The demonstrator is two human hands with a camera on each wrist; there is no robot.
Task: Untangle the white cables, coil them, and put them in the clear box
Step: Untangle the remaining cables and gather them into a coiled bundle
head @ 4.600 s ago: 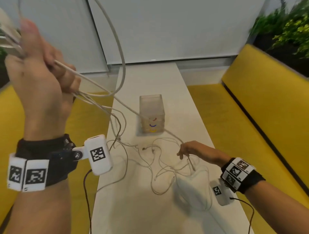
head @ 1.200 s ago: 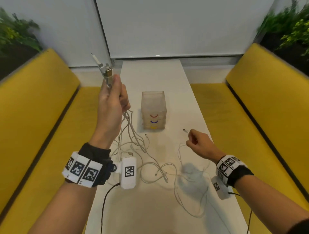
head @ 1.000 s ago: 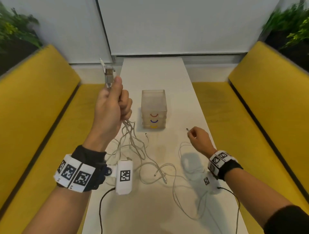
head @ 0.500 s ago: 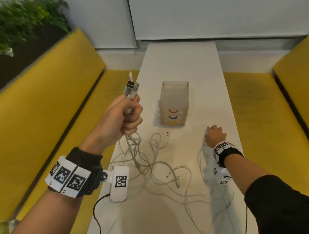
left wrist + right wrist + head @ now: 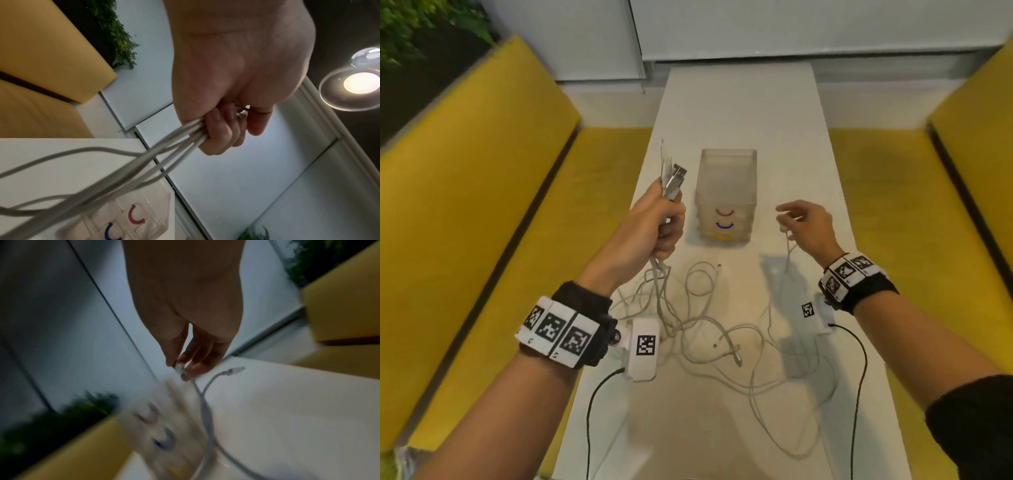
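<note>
Several white cables clenched in left hand, right fingers pinching one plug.

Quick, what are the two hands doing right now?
Left hand: gripping a bundle of white cables.
Right hand: pinching one cable end.

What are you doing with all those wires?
A person is sorting out a tangle of white cables on a white table. Their left hand grips a bunch of cables with the plug ends sticking up. Their right hand pinches the end of one cable, lifted off the table. The rest lies in loose, uncoiled loops. The clear box stands between the hands; no cables show inside it.
</note>
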